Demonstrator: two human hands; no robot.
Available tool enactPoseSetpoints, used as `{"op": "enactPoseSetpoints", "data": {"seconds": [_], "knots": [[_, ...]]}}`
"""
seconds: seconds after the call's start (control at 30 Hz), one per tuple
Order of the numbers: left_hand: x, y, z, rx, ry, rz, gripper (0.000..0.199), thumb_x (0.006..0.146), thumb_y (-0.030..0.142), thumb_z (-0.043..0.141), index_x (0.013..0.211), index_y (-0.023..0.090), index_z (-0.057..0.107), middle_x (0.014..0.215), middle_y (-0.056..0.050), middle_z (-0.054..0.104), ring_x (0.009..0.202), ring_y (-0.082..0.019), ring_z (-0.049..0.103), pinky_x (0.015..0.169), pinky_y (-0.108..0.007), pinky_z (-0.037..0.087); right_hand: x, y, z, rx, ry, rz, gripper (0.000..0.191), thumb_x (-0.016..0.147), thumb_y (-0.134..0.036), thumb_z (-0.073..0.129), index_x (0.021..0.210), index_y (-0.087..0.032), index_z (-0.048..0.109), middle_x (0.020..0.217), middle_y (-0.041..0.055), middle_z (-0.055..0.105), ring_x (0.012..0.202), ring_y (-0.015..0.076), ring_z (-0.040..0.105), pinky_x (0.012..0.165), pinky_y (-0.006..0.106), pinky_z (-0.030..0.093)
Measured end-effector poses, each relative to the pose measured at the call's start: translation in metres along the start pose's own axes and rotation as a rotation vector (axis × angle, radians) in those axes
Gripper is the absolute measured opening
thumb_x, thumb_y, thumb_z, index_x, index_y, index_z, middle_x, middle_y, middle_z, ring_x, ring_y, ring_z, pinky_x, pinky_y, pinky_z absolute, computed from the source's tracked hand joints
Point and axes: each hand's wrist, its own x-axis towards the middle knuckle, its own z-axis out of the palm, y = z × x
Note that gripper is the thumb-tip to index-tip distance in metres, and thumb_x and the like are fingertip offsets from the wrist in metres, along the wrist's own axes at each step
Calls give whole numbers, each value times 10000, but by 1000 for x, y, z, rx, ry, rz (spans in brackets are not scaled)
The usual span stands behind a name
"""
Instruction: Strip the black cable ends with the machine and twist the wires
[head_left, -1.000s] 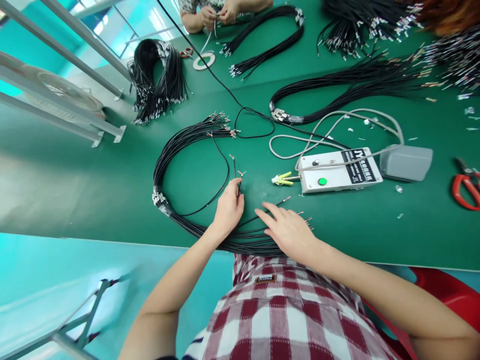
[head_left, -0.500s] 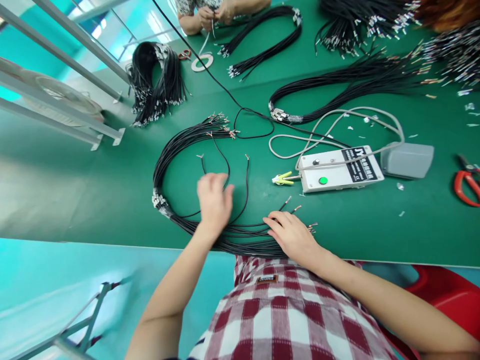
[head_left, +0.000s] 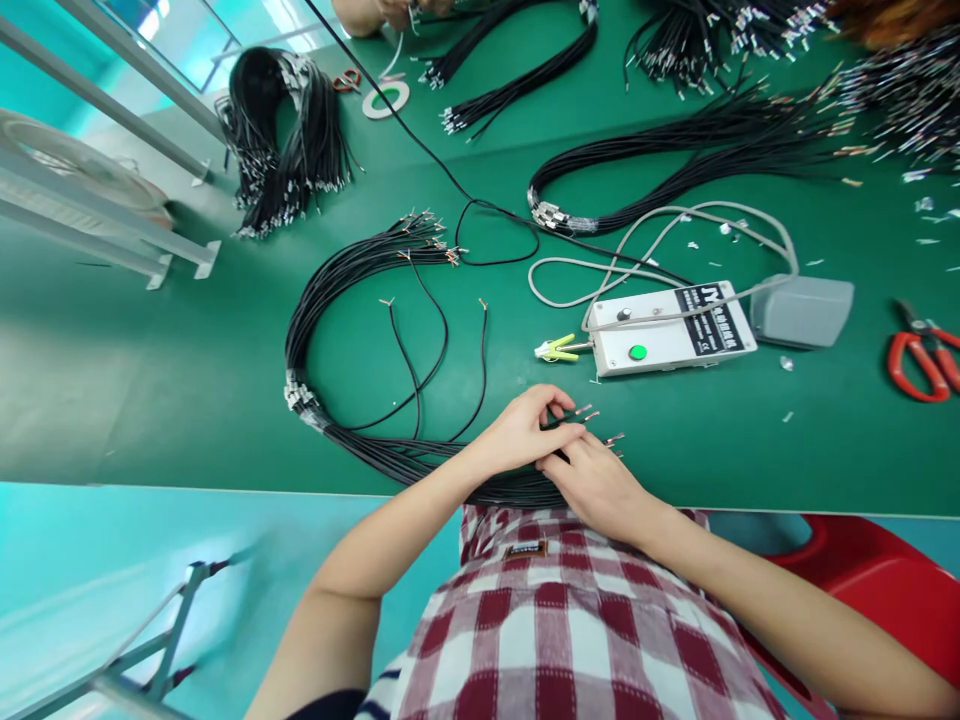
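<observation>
A bundle of black cables point(head_left: 300, 310) curves in a U on the green table in front of me, bound at its bend with clear wrap. Its lower ends run under my forearm to both hands. My left hand point(head_left: 536, 425) is closed around cables near their stripped tips point(head_left: 589, 413), thumb against the other hand. Touching it, my right hand point(head_left: 596, 480) rests over the same cable ends with its fingers curled round them. Several single cables point(head_left: 484, 350) stick out loose inside the U, with bare copper at their tips.
Beyond my hands lies a white box with a green button point(head_left: 675, 330), a yellow-green tip and a grey cord. A grey pedal-like block point(head_left: 802, 310), red-handled pliers point(head_left: 926, 360), more cable bundles point(head_left: 289, 140) and a tape roll point(head_left: 386, 98) surround it. Another person's hand point(head_left: 397, 10) shows at the top.
My left hand has moved right from inside the U to the cable ends, beside my right hand. The right hand stays at the same cables. The view has shifted slightly.
</observation>
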Motion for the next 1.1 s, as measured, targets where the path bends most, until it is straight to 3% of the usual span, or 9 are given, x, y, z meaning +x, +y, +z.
{"op": "enactPoseSetpoints", "data": {"seconds": [0.13, 0.23, 0.3, 0.43, 0.57, 0.67, 0.83, 1.1], "knots": [[2, 3, 1, -81, -96, -23, 192, 785, 330, 691, 779, 143, 646, 700, 10, 591, 648, -109, 488, 621, -240, 406, 1, -2, -5, 21, -23, -5, 288, 930, -119, 468, 1154, -148, 647, 1105, 141, 644, 1094, 275, 573, 1013, 461, 473], [0, 2, -1, -250, 64, -72, 235, 737, 349, 752, 747, 135, 656, 691, 2, 625, 610, -97, 517, 595, -230, 423, -1, -7, -14, 45, -11, 91, 289, 957, -187, 492, 1211, -149, 626, 1171, 149, 653, 1103, 293, 579, 978, 483, 484], [-3, 2, -3, -370, 172, -100, 278, 702, 374, 794, 756, 124, 687, 706, -23, 668, 600, -103, 557, 597, -238, 457, -4, -10, -21, 118, -29, 148, 252, 979, -229, 489, 1159, -145, 643, 1103, 136, 686, 1015, 276, 618, 891, 449, 513], [-12, 6, -5, -518, 217, -112, 334, 722, 412, 798, 828, 102, 734, 648, -41, 688, 515, -108, 585, 553, -250, 487, 0, -3, -36, 423, -71, 248, 173, 983, -272, 526, 1000, -209, 687, 951, 48, 731, 859, 191, 666, 803, 346, 510], [-18, 11, -4, -524, 203, -88, 347, 780, 416, 755, 905, 93, 736, 661, -50, 703, 458, -103, 588, 482, -227, 441, 22, 16, -46, 788, 212, 585, 147, 940, -319, 600, 907, -216, 700, 883, 26, 726, 771, 153, 658, 726, 291, 507], [-21, 12, -3, -487, 212, -65, 344, 826, 423, 707, 922, 93, 728, 683, -51, 707, 441, -91, 577, 457, -215, 402, 39, 26, -50, 1118, 366, 743, 181, 881, -377, 676, 923, -203, 702, 796, 10, 698, 644, 125, 610, 660, 281, 499], [-24, 12, -1, -432, 208, -32, 356, 884, 451, 635, 925, 103, 691, 671, -26, 671, 424, -67, 512, 450, -208, 389, 54, 24, -50, 1447, 372, 790, 241, 812, -425, 741, 887, -196, 730, 725, -5, 655, 585, 93, 525, 608, 261, 452], [-25, 13, 1, -406, 176, -18, 380, 913, 494, 589, 890, 120, 650, 595, 18, 561, 444, -51, 379, 429, -194, 287, 59, 23, -50, 1631, 306, 839, 241, 743, -406, 794, 811, -183, 730, 688, 1, 656, 595, 87, 500, 578, 234, 400]]}}
